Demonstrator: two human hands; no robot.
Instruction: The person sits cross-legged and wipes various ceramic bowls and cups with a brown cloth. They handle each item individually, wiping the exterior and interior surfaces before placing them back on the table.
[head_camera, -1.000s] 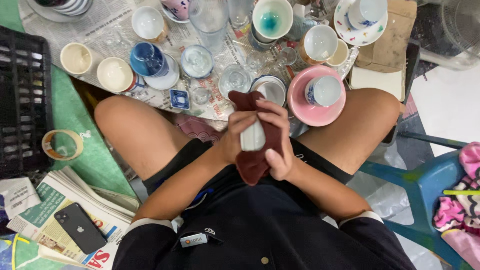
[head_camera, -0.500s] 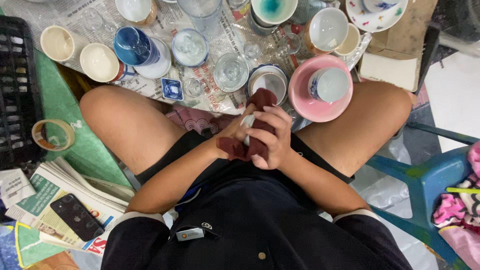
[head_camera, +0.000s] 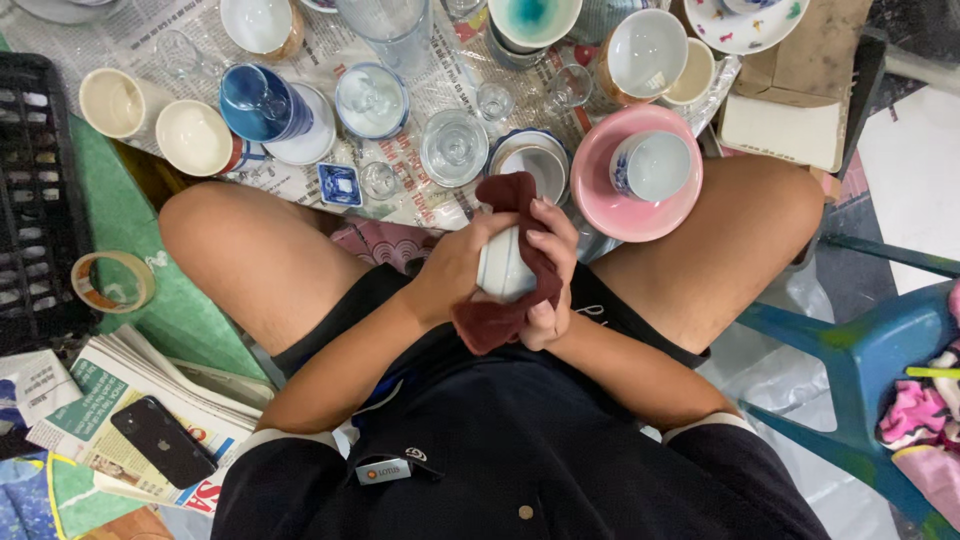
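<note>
Curling over the lap, the left hand and right hand (fingers bent) grip a white cup through a maroon cloth.

Cups and a pink plate crowd newspaper; black phone, tape roll lie nearby.

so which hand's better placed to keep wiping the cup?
Probably right. The right hand has the dark red cloth pressed under its fingers against the small white cup. The left hand cups the other side, steadying it.
</note>
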